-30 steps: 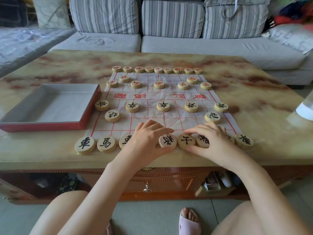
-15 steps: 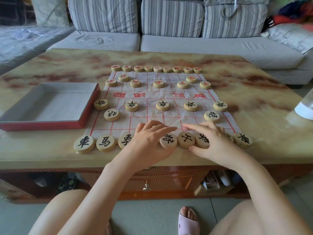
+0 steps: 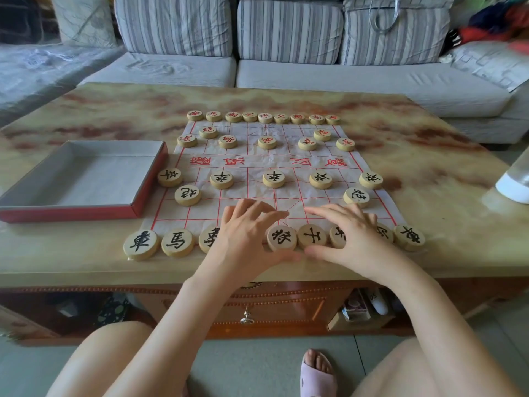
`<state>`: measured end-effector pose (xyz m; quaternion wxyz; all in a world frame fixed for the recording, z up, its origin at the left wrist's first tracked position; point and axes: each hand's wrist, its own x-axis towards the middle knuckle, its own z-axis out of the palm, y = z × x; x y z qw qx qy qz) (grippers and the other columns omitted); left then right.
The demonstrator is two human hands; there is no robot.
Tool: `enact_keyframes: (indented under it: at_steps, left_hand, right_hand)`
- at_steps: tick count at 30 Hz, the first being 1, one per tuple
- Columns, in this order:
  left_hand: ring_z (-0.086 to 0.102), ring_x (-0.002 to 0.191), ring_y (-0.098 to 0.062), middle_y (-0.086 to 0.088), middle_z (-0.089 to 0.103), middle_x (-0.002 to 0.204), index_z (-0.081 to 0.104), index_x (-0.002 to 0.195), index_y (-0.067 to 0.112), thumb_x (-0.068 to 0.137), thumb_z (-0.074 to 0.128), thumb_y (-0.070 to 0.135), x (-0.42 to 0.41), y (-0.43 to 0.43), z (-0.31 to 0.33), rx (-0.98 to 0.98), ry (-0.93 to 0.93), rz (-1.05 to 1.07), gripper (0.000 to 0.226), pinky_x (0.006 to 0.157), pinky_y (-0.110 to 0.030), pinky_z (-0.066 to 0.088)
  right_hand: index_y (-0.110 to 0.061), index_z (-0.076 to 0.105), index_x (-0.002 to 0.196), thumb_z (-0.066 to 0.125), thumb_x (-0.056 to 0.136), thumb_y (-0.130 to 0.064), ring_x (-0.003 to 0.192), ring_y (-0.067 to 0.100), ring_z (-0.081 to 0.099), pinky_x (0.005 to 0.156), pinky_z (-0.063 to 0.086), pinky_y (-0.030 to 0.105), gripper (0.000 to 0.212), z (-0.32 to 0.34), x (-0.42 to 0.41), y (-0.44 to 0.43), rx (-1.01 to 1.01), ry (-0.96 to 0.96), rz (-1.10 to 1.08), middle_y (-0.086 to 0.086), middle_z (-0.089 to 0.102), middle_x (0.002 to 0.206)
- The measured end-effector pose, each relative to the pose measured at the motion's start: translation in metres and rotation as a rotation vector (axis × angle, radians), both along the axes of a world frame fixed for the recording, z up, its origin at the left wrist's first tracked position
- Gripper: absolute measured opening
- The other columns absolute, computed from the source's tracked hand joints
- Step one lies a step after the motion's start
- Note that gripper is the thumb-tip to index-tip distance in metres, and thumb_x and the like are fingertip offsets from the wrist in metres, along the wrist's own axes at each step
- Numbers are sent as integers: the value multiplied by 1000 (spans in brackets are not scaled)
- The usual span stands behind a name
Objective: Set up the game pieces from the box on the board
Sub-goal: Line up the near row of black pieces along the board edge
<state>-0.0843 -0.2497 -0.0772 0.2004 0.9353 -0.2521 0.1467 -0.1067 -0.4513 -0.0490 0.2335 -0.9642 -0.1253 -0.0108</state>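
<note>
As fingers (image 3: 267,215) splay, left hand (image 3: 246,237) and right hand (image 3: 353,239) straddle near-row pieces (image 3: 282,238).

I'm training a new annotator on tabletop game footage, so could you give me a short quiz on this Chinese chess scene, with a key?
1. True or false: the box holds no game pieces.
2. Multiple choice: the characters on the nearest row of pieces, by the table edge closest to the person, are A) red, B) black, C) green.
3. Count: how many soldier pieces with black lettering stand in the single row just on the person's side of the river lettering?

Key: 1 true; 2 B; 3 five.
</note>
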Motion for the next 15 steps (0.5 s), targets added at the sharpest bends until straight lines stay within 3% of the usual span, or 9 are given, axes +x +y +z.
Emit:
enact_keyframes:
  at_steps: [4, 7, 10, 13, 15]
  left_hand:
    - [32, 120, -2, 17, 57, 123, 50, 127, 36, 73, 42, 62, -4, 4, 1, -49, 46, -97, 61, 91, -21, 15]
    - [38, 120, -4, 13, 61, 119, 50, 128, 35, 74, 37, 53, -3, 6, -1, -48, 80, -124, 58, 92, -24, 20]
    - [37, 119, -5, 10, 60, 118, 52, 126, 33, 72, 36, 58, -2, 6, -1, -59, 70, -109, 62, 88, -22, 17]
    - [34, 111, -4, 9, 63, 110, 57, 121, 30, 68, 40, 62, -1, 5, -2, -70, 17, -82, 64, 80, -19, 12]
    - [34, 107, -6, 10, 64, 106, 58, 119, 28, 66, 43, 65, 1, 3, -3, -63, -1, -68, 67, 79, -20, 12]
  right_hand:
    - [-57, 35, 129, 60, 86, -30, 105, 13, 26, 86, 20, 26, 57, -1, -5, -10, 91, 85, -28, -17, 35, 120]
    - [-52, 42, 124, 62, 85, -29, 97, 4, 23, 82, 17, 25, 50, -1, -4, -8, 81, 39, -32, -25, 39, 112]
    - [-45, 46, 123, 67, 80, -39, 100, -18, 22, 80, 17, 27, 49, -3, 0, -7, 40, -35, -9, -34, 43, 100]
    - [-42, 45, 127, 65, 73, -55, 113, 4, 30, 82, 18, 28, 59, -10, 4, -6, -33, -61, -24, -25, 47, 104]
    - [-42, 41, 130, 61, 70, -64, 114, 7, 29, 81, 17, 28, 67, -11, 5, -4, -74, -70, -38, -23, 45, 109]
